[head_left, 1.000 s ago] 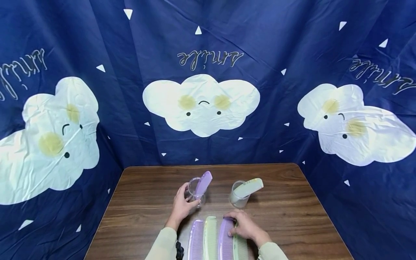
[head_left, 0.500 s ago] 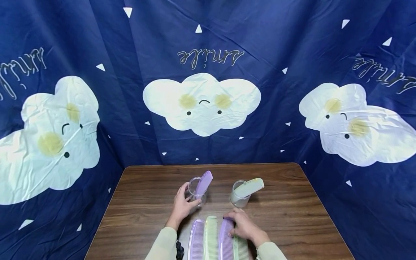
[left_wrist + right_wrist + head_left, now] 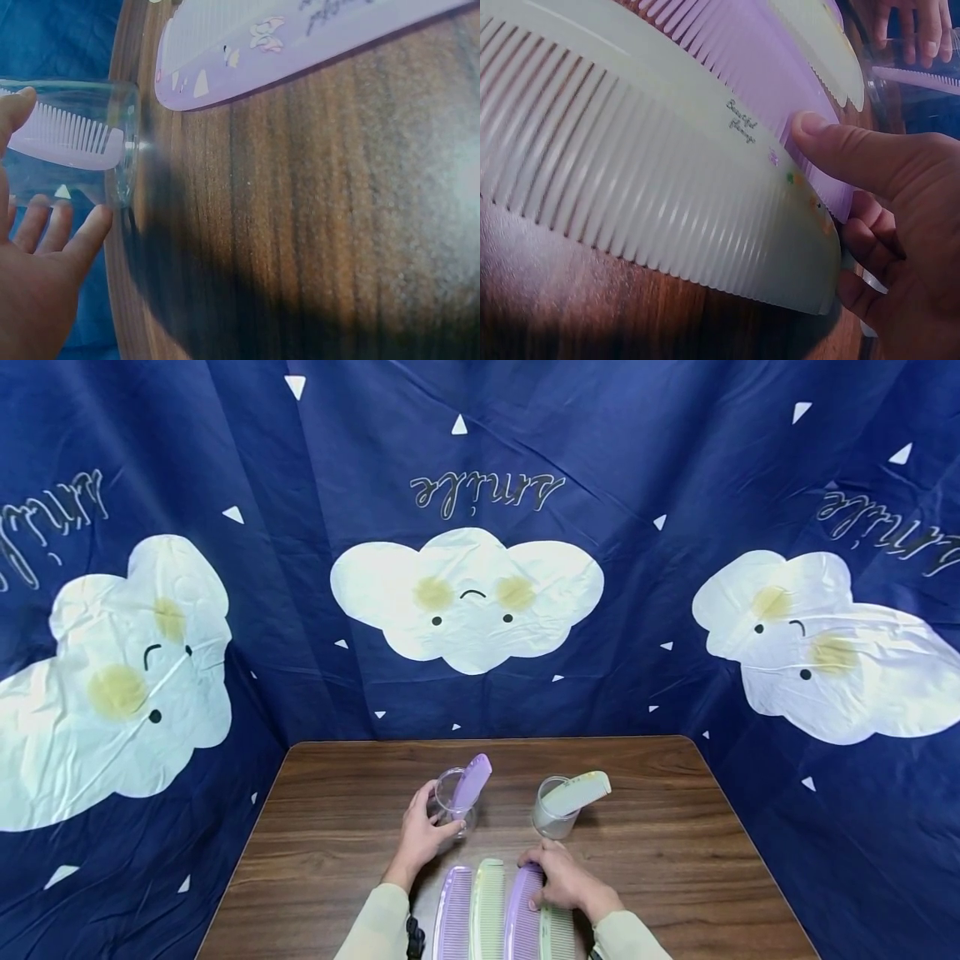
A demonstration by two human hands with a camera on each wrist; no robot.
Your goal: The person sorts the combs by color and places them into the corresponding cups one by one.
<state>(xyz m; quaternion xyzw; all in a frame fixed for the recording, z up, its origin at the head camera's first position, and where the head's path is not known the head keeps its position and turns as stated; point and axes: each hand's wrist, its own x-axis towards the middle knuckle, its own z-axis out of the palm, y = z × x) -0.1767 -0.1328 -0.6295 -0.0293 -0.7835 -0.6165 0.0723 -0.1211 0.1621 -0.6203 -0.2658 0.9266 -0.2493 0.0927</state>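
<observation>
My left hand (image 3: 420,839) holds a clear glass cup (image 3: 467,823), thumb on one side and fingers on the other. A short purple comb (image 3: 473,779) leans in that cup, its end above the rim. With my right hand (image 3: 566,878) I pinch the far end of a long purple comb (image 3: 521,920); in the right wrist view the thumb lies on top and the fingers curl at its tip. Beside it, under that hand, lies a pale green comb (image 3: 652,165) with small printed flowers. Another purple comb (image 3: 452,918) and another green comb (image 3: 489,910) lie to the left.
Behind my right hand stands a second glass cup (image 3: 550,823) with a pale green comb (image 3: 577,793) leaning out to the right. The wooden tabletop (image 3: 660,852) ends at blue curtains (image 3: 637,693) at the back and sides.
Both hands stay in nearly the same places. The head view shifts slightly, and the long purple comb and right hand show barely any movement.
</observation>
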